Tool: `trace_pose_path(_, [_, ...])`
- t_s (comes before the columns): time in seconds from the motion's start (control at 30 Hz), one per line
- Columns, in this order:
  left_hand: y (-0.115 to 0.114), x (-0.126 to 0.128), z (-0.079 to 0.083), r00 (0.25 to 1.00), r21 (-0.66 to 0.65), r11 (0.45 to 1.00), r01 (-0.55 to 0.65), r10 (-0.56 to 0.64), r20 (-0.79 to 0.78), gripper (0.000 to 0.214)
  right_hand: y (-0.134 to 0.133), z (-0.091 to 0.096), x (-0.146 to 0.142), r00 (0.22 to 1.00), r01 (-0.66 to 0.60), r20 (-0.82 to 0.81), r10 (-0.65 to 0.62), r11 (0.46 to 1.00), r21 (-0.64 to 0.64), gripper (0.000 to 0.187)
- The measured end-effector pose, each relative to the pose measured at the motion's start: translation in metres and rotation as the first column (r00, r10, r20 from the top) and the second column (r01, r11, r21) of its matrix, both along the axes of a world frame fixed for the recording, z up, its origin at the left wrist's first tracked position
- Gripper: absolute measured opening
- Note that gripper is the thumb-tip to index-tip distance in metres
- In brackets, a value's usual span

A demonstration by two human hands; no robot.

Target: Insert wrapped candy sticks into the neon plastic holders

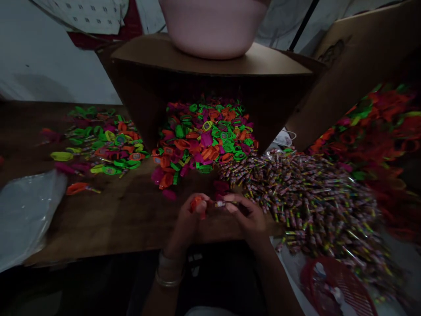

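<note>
My left hand is closed on an orange toy watch just above the front of the wooden table. In my right hand, thumb and fingers pinch a small wrapped candy tube, its end pointing toward the watch. A small gap seems to lie between the two. Behind my hands, a heap of green, orange, yellow and magenta toy watches spills from a cardboard box lying on its side. To the right of my right hand spreads a large pile of wrapped candy tubes.
More watches with candy tubes attached lie at the left. A clear plastic bag rests on the table's left edge. A pink basin stands on the cardboard box. A red basket sits at lower right, below blurred watches.
</note>
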State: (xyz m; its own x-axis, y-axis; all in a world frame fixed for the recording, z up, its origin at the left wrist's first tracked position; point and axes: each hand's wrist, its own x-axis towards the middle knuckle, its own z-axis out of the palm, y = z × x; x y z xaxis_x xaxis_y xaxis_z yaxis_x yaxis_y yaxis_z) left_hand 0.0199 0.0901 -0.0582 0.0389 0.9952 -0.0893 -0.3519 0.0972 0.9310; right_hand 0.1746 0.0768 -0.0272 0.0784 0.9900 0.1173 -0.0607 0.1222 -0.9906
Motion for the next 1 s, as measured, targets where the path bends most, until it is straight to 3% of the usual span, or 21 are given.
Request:
trace_pose_path(0.1, [0.001, 0.01, -0.002, 0.946, -0.076, 0.986, -0.148, 0.164, 0.281, 0.034, -0.005, -0.005, -0.014, 0.959, 0.042, -0.265, -0.1, 0.975, -0.218, 0.02])
trace_pose_path(0.2, [-0.002, 0.018, -0.001, 0.89, -0.148, 0.974, -0.172, 0.219, 0.4, 0.037, -0.012, -0.012, -0.035, 0.824, 0.003, -0.516, -0.235, 0.912, -0.41, 0.03])
trace_pose_path(0.3, [-0.006, 0.02, 0.002, 0.874, -0.133, 0.971, -0.2, 0.238, 0.424, 0.033, -0.015, -0.019, -0.047, 0.7, -0.07, -0.653, -0.289, 0.882, -0.466, 0.033])
trace_pose_path(0.4, [-0.006, 0.017, 0.002, 0.886, -0.095, 0.983, -0.16, 0.186, 0.425, 0.031, -0.012, -0.021, -0.047, 0.651, -0.034, -0.686, -0.323, 0.891, -0.452, 0.03])
trace_pose_path(0.53, [-0.002, 0.014, -0.005, 0.94, -0.095, 0.994, -0.06, 0.088, 0.33, 0.019, -0.003, -0.025, -0.039, 0.714, 0.082, -0.613, -0.338, 0.91, -0.406, 0.029])
trace_pose_path(0.7, [-0.001, 0.013, -0.011, 0.989, -0.142, 0.982, 0.125, -0.111, 0.1, 0.048, 0.002, -0.031, -0.03, 0.885, 0.21, -0.352, -0.306, 0.935, -0.285, 0.024])
trace_pose_path(0.83, [-0.005, 0.008, -0.008, 0.975, -0.248, 0.944, 0.215, -0.193, 0.11, 0.045, 0.006, -0.026, -0.011, 0.956, 0.189, -0.189, -0.224, 0.964, -0.187, 0.018])
trace_pose_path(1.0, [-0.007, 0.003, -0.001, 0.947, -0.223, 0.936, 0.273, -0.221, 0.235, 0.034, 0.01, -0.011, 0.012, 0.997, 0.031, -0.067, -0.035, 0.998, -0.055, 0.012])
